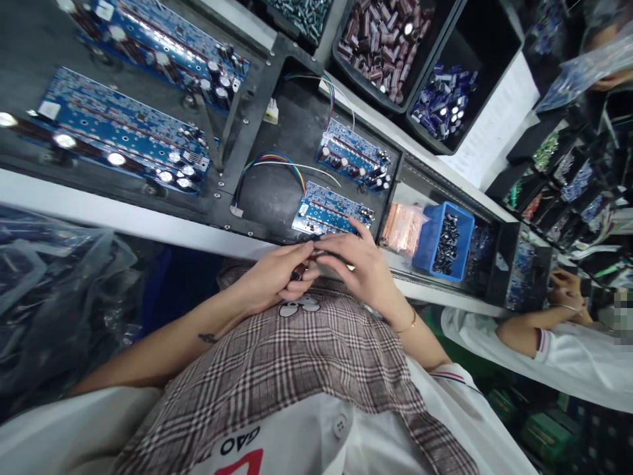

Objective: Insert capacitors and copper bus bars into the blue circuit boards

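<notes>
My left hand (281, 272) is closed around brown cylindrical capacitors (299, 272), partly hidden by its fingers. My right hand (360, 260) meets it in front of my apron, thumb and fingertips around another small brown capacitor (320, 253) between the two hands. Just beyond the fingers lies a blue circuit board (330, 206) with a bundle of coloured wires (277, 157) at its left end. A second wired blue board (352, 153) sits behind it, with brown capacitors standing along its front side.
Larger blue boards (123, 128) lie on the left. Black bins hold brown capacitors (383, 43) and purple-blue capacitors (444, 95). A blue box (467, 234) of small black parts stands on the right beside a bag of copper-coloured pieces (403, 227). Another person's hands (566, 290) are farther right.
</notes>
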Motion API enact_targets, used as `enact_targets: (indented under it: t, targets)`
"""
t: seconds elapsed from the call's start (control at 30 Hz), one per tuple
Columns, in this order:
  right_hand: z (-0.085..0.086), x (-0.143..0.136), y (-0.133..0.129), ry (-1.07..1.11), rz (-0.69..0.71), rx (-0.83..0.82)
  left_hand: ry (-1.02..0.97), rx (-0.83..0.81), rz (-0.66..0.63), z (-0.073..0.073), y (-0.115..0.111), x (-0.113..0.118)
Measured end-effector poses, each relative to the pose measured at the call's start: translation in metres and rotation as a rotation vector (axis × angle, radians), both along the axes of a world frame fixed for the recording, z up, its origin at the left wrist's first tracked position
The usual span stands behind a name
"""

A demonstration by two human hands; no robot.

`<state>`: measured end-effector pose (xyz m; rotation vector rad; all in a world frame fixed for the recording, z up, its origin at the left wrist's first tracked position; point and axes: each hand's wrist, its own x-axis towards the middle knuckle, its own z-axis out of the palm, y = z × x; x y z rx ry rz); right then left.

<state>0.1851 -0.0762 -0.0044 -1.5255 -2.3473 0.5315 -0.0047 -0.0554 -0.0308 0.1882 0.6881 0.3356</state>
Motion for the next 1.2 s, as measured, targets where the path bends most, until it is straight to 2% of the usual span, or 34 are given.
enact_targets:
  t: [0.17, 0.27, 0.37, 0.53, 0.7, 0.77, 0.83, 0.93, 1.0, 1.1, 1.2]
  targets:
    - [-0.016, -0.007, 0.01, -0.191, -0.13, 0.084, -0.026, -0.001, 0.109, -0.002, -0.001, -0.002]
    - [-0.022, -0.006, 0.014, -0.244, -0.118, 0.083, -0.013, 0.025, 0.061, -0.004, 0.0, -0.005]
    - [-0.02, -0.007, 0.015, -0.278, -0.105, 0.082, 0.024, 0.076, 0.005, -0.007, 0.001, -0.008]
    - [-0.019, -0.011, 0.015, -0.32, -0.088, 0.088, 0.056, 0.175, 0.024, -0.008, 0.0, -0.012]
    - [-0.025, -0.008, 0.017, -0.298, -0.005, 0.158, 0.02, 0.141, 0.023, -0.006, -0.002, -0.014]
    - [-0.024, -0.006, 0.018, -0.291, 0.053, 0.151, 0.031, 0.145, 0.062, -0.006, -0.003, -0.015]
    - [-0.018, -0.007, 0.018, -0.259, 0.047, 0.136, 0.072, 0.172, 0.155, -0.007, -0.005, -0.016]
    - [-0.004, -0.015, 0.015, -0.118, 0.021, 0.079, 0.082, 0.176, 0.302, -0.009, -0.006, -0.016]
    - [0.002, -0.023, 0.014, -0.036, 0.043, 0.015, 0.04, 0.125, 0.34, -0.01, -0.007, -0.017]
    - [0.0, -0.031, 0.017, -0.063, -0.019, 0.033, 0.021, 0.057, 0.303, -0.013, -0.009, -0.018]
    - [-0.013, -0.034, 0.026, -0.159, -0.075, 0.077, 0.026, 0.1, 0.179, -0.016, -0.011, -0.022]
